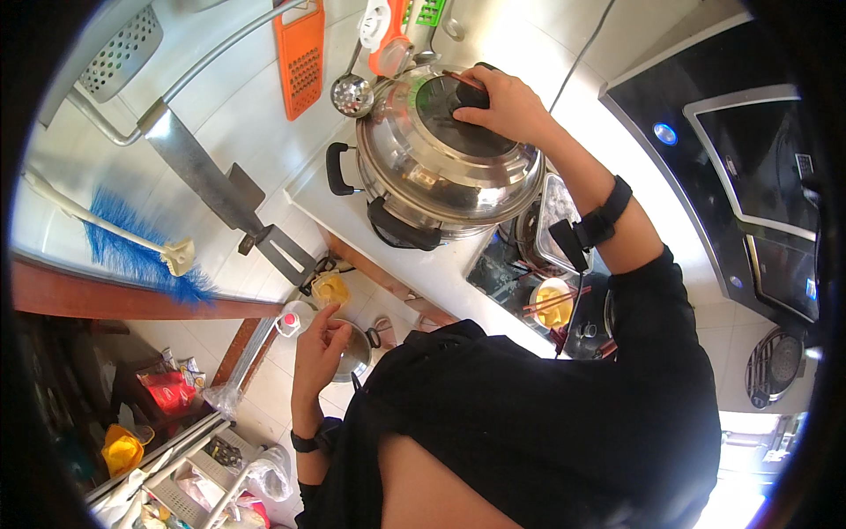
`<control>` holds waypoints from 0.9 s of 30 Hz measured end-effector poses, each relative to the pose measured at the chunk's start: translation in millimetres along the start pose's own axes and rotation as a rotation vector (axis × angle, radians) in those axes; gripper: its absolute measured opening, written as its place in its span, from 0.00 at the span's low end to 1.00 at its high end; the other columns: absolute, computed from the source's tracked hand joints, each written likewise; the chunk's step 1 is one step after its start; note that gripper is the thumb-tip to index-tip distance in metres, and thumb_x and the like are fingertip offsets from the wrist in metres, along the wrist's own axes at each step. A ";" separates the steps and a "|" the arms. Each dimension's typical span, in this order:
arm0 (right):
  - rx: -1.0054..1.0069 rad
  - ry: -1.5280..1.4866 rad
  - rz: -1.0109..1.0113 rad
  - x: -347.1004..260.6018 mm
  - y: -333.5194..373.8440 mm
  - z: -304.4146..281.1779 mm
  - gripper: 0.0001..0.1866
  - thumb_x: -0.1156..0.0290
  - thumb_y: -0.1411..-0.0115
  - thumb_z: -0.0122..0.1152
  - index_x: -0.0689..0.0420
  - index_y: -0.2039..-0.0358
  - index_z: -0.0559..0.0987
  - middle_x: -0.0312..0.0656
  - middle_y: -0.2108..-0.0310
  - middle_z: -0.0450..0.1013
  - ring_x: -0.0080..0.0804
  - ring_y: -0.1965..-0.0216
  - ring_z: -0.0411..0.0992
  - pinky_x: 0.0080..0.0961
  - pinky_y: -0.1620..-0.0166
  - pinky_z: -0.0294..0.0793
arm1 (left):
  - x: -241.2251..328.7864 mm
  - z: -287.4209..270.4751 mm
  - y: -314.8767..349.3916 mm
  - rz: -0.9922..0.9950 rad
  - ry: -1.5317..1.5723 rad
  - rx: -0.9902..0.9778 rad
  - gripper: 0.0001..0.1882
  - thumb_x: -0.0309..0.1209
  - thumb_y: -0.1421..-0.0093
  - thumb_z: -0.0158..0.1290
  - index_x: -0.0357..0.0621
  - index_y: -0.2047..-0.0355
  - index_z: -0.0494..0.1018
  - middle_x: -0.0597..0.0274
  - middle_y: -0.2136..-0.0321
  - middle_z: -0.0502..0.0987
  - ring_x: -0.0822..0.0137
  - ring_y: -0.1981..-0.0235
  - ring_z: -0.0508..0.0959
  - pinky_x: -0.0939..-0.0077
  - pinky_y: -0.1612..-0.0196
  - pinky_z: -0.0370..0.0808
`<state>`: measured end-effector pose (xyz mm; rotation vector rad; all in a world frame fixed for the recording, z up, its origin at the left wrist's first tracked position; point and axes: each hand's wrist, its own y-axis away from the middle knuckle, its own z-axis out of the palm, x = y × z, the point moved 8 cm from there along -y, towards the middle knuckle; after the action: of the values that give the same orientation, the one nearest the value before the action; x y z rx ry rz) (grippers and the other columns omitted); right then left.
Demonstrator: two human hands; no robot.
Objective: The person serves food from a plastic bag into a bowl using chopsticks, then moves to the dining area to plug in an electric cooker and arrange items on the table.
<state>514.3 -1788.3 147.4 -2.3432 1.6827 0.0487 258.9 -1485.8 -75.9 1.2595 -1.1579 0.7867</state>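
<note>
A large steel steamer pot (pixel 401 189) with black side handles stands on the white counter. Its domed lid (pixel 388 132) has a dark glass centre and a black knob. My right hand (pixel 504 104) is closed round that knob, and the lid rests on the pot. A thin reddish stick (pixel 463 81) shows by its fingertips; whether the hand holds it I cannot tell. Low at my left side, my left hand (pixel 322 351) hangs with its index finger stretched and the others loosely bent, holding nothing. Below it, at floor level, a metal pot (pixel 354 357) is partly hidden.
Right of the steamer is a stove (pixel 507 278) with a bowl of yellow food (pixel 552 302) and chopsticks. A range hood (pixel 705 176) juts in at the right. An orange grater (pixel 300 66), slotted ladle (pixel 352 95) and blue brush (pixel 132 234) hang along the left wall.
</note>
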 end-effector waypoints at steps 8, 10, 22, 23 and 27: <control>0.030 0.054 0.079 26.8 7.0 -30.1 0.31 0.50 0.54 0.68 0.52 0.52 0.75 0.48 0.63 0.77 0.47 0.60 0.76 0.38 0.57 0.74 | 39.4 5.3 0.4 0.071 -0.151 0.032 0.23 0.30 0.41 0.54 0.37 0.46 0.68 0.61 0.70 0.79 0.77 0.77 0.74 0.82 0.71 0.71; 0.084 0.030 0.054 39.0 17.2 -50.4 0.31 0.51 0.55 0.68 0.52 0.51 0.75 0.48 0.64 0.77 0.47 0.62 0.76 0.38 0.58 0.74 | 71.5 9.3 -5.9 0.173 -0.243 0.032 0.22 0.30 0.41 0.55 0.37 0.47 0.69 0.60 0.71 0.79 0.75 0.78 0.74 0.81 0.73 0.71; 0.290 -0.108 0.223 127.4 106.2 -116.3 0.29 0.53 0.52 0.69 0.57 0.52 0.76 0.48 0.64 0.77 0.38 0.63 0.77 0.29 0.55 0.73 | 242.1 142.2 -115.1 0.958 -1.007 -0.259 0.06 0.29 0.45 0.52 0.46 0.70 0.78 0.62 0.71 0.76 0.58 0.67 0.77 0.65 0.65 0.74; 0.297 -0.123 0.224 131.2 112.4 -118.8 0.29 0.53 0.52 0.69 0.57 0.53 0.76 0.48 0.64 0.77 0.38 0.62 0.77 0.29 0.55 0.73 | 238.0 157.1 -127.0 0.991 -1.127 -0.313 0.06 0.29 0.46 0.52 0.46 0.70 0.78 0.62 0.71 0.76 0.58 0.67 0.77 0.66 0.65 0.75; 0.287 -0.148 0.244 139.3 129.2 -122.9 0.28 0.55 0.50 0.69 0.57 0.52 0.75 0.47 0.63 0.77 0.37 0.62 0.76 0.29 0.54 0.73 | 208.3 194.0 -163.2 0.999 -1.637 -0.469 0.05 0.27 0.51 0.53 0.45 0.75 0.79 0.60 0.72 0.76 0.57 0.66 0.77 0.66 0.65 0.75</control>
<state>424.4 -1983.7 217.8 -1.8752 1.7614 0.0227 426.7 -1734.1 57.6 0.6680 -3.1797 -0.1244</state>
